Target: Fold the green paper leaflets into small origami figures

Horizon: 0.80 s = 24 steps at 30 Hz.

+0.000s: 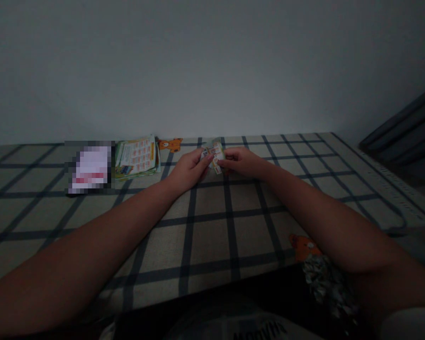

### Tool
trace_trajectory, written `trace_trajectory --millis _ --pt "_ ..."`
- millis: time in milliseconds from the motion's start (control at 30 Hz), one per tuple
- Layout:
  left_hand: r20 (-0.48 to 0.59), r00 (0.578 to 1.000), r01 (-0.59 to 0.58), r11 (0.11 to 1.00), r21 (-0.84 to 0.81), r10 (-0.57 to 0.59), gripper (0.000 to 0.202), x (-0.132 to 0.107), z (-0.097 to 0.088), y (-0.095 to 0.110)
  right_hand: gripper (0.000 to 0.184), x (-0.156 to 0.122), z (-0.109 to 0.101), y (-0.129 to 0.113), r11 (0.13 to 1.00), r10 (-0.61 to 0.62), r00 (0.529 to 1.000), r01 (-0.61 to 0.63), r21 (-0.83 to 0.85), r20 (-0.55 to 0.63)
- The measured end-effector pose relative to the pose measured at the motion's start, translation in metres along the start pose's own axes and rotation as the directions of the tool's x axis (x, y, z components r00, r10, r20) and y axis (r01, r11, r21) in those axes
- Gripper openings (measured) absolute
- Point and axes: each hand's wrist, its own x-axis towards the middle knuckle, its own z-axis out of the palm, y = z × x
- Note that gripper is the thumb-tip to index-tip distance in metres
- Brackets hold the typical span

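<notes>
Both my arms reach out over the checked cloth. Between my hands is a small piece of printed paper point(216, 150), creased and colourful, held just above the table. My left hand point(189, 169) pinches its left side with the thumb on top. On its right side, my right hand point(244, 162) grips the edge between thumb and fingers. A pile of printed leaflets point(138, 158) in green, white and red lies to the left of my left hand. The picture is dim, so the print on the paper is too small to read.
A checked cloth with bear pictures point(212, 226) covers the table, which meets a plain wall point(212, 71). A blurred-out device with a bright screen point(91, 169) lies at the left. Crumpled material point(327, 283) is near the front edge, below my right forearm. Dark slats point(407, 137) stand at the right.
</notes>
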Motion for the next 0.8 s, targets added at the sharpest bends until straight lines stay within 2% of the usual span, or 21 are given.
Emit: trace_trajectory --millis 300,400,500,667,800 --pt "-0.008 1.000 0.015 0.999 0.029 -0.014 0.041 0.0030 -0.0015 -0.0062 0.033 0.0001 0.0009 0.0013 1.000 -0.028 1.000 0.028 -0.001 -0.014" --pt "-0.057 0.998 0.027 1.000 -0.005 -0.028 0.042 0.0029 -0.0013 -0.0078 0.042 -0.0005 0.0001 0.0014 1.000 -0.008 1.000 0.008 0.007 0.002" --pt "-0.065 0.996 0.055 0.996 -0.073 -0.060 0.043 0.0026 -0.0007 -0.0095 0.045 -0.0013 -0.0008 0.0003 0.998 -0.009 1.000 0.010 -0.056 0.016" --pt "-0.013 0.994 0.105 0.980 -0.171 -0.109 0.042 0.0009 0.0006 -0.0073 0.038 -0.0012 -0.0017 -0.0007 0.989 -0.037 0.999 0.039 -0.143 0.018" --pt "-0.028 0.993 0.107 0.983 -0.151 -0.112 0.044 -0.0002 0.0012 -0.0049 0.032 -0.0015 -0.0017 -0.0029 0.984 -0.043 0.999 0.047 -0.174 0.029"
